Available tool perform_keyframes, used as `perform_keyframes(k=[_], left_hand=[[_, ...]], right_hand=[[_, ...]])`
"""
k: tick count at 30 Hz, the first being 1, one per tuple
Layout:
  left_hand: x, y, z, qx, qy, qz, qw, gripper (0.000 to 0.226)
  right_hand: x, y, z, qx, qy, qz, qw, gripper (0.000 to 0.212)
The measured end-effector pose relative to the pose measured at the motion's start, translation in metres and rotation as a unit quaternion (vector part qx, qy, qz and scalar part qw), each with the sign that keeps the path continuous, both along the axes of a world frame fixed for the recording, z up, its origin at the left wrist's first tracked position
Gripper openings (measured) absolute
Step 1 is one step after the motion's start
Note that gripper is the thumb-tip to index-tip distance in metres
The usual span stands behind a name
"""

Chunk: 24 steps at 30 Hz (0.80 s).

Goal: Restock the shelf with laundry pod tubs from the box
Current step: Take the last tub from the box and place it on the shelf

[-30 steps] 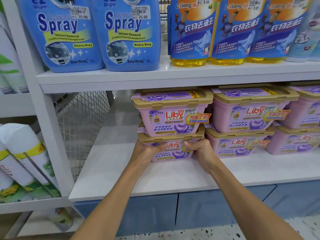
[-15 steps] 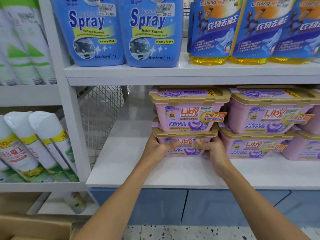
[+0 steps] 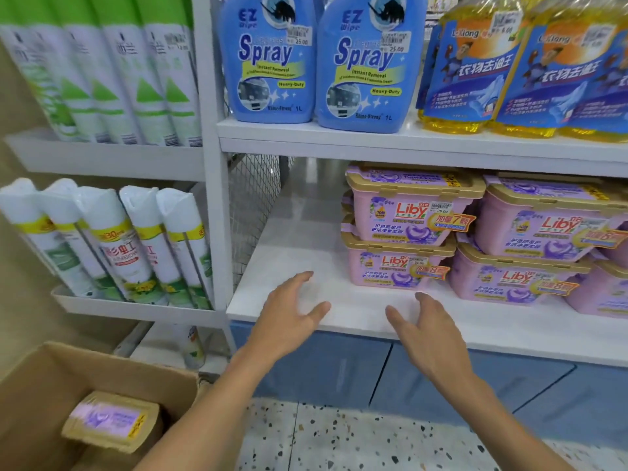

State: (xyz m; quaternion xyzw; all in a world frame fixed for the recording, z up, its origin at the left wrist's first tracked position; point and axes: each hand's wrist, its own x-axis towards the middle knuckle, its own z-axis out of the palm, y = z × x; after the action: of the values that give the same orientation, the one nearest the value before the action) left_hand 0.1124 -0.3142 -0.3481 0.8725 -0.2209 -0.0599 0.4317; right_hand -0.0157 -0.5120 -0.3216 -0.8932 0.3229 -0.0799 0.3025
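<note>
Pink laundry pod tubs with gold lids stand stacked two high on the white shelf [image 3: 306, 232]. The leftmost stack has a lower tub [image 3: 394, 263] and an upper tub [image 3: 407, 212]. More tubs [image 3: 530, 253] fill the shelf to the right. My left hand [image 3: 289, 314] and my right hand [image 3: 428, 328] hover at the shelf's front edge, fingers spread, holding nothing. A cardboard box [image 3: 44, 379] sits on the floor at the lower left with one tub [image 3: 108, 419] lying in it.
Blue spray bottles [image 3: 272, 62] and yellow detergent bottles [image 3: 475, 76] stand on the shelf above. White and green spray cans [image 3: 129, 239] fill the racks to the left. A wire mesh panel [image 3: 255, 205] bounds the shelf's left side. Bare shelf surface lies left of the tubs.
Both hands have let go of the lower tub and drawn back to the shelf's front edge. The view has swung left and down, bringing the box into sight.
</note>
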Motion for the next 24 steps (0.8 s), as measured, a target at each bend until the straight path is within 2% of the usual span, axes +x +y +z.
perform_keyframes(k=[4, 8, 12, 17, 22, 24], left_hand=[[-0.020, 0.065, -0.013, 0.049, -0.040, 0.004, 0.998, 0.063], [-0.035, 0.130, -0.024, 0.109, -0.093, 0.011, 0.990, 0.067], [-0.051, 0.195, -0.030, 0.161, -0.117, 0.062, 0.978, 0.063], [-0.067, 0.275, -0.046, 0.177, -0.072, 0.144, 0.971, 0.059], [-0.065, 0.344, -0.076, 0.221, -0.002, 0.232, 0.947, 0.073], [-0.054, 0.365, -0.091, 0.236, 0.034, 0.256, 0.937, 0.071]], right_hand=[[0.002, 0.050, 0.001, -0.055, 0.041, 0.112, 0.991, 0.071], [0.016, 0.098, 0.004, -0.088, 0.040, 0.199, 0.975, 0.073], [0.029, 0.149, 0.003, -0.114, 0.030, 0.288, 0.950, 0.072], [0.040, 0.222, -0.001, -0.119, 0.009, 0.383, 0.916, 0.067], [0.064, 0.302, -0.021, -0.112, -0.001, 0.478, 0.871, 0.060], [0.076, 0.333, -0.038, -0.118, 0.018, 0.516, 0.848, 0.057]])
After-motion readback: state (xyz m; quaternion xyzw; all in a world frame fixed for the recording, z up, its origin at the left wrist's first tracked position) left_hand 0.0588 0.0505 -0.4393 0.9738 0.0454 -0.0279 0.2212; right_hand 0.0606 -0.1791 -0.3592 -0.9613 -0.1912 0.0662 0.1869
